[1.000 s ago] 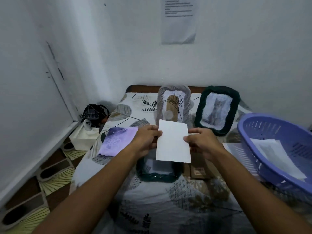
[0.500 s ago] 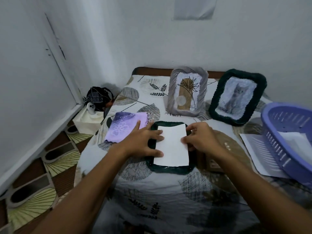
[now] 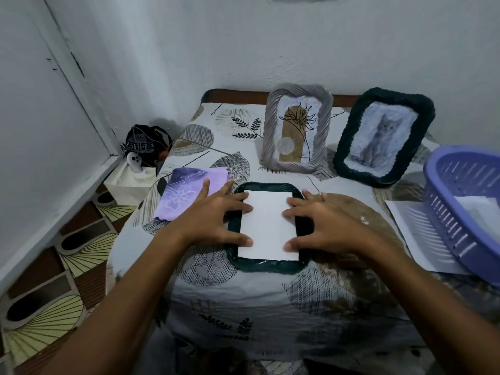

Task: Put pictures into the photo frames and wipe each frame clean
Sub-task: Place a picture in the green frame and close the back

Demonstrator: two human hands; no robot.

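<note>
Lying flat on the patterned tablecloth (image 3: 243,299), the dark green frame (image 3: 266,266) held a white sheet (image 3: 267,226) inside its rim. The left hand (image 3: 213,215) and right hand (image 3: 327,223) were spread, fingertips pressing the sheet's side edges. A purple cloth (image 3: 186,190) lay just left; two filled frames stood behind.

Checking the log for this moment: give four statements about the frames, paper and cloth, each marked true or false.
1. Both hands, left and right, press the white paper into the flat dark green frame. True.
2. The purple cloth lies in the basket. False: it lies on the table left of that frame.
3. The cat picture sits in a standing dark green frame. True.
4. The grey frame lies flat. False: it stands upright.
</note>
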